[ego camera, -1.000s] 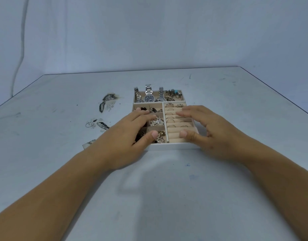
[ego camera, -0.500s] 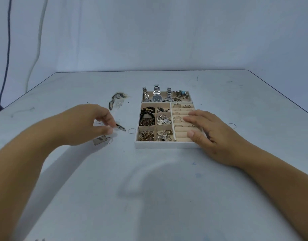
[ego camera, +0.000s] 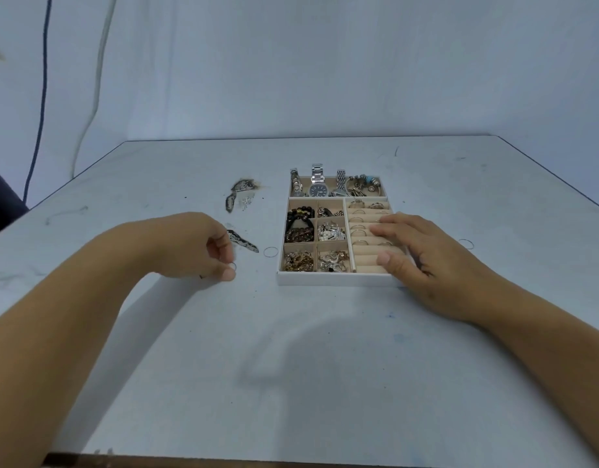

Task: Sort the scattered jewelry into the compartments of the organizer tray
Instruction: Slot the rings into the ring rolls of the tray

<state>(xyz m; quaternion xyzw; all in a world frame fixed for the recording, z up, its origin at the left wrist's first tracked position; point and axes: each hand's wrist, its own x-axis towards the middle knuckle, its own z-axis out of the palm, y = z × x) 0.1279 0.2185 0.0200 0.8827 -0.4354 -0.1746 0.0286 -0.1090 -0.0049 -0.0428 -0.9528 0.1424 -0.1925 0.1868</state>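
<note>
A ring (ego camera: 233,266) is pinched between thumb and forefinger of the left hand (ego camera: 197,246), wrist bent, low on the worktop (ego camera: 291,349) left of the tray (ego camera: 335,279). The right hand (ego camera: 423,261) lies flat, fingers straight, across the tray's ring rolls.

Matt, scuffed table (ego camera: 325,349) here, pale and smudged. The organizer tray (ego camera: 325,278) shows smooth white walls and a soft-looking matt beige lining. The watches (ego camera: 317,184) gleam with polished metal links — dark beads (ego camera: 300,221) glossy nearby — and a thin wire hoop (ego camera: 270,252) looks shiny.
</note>
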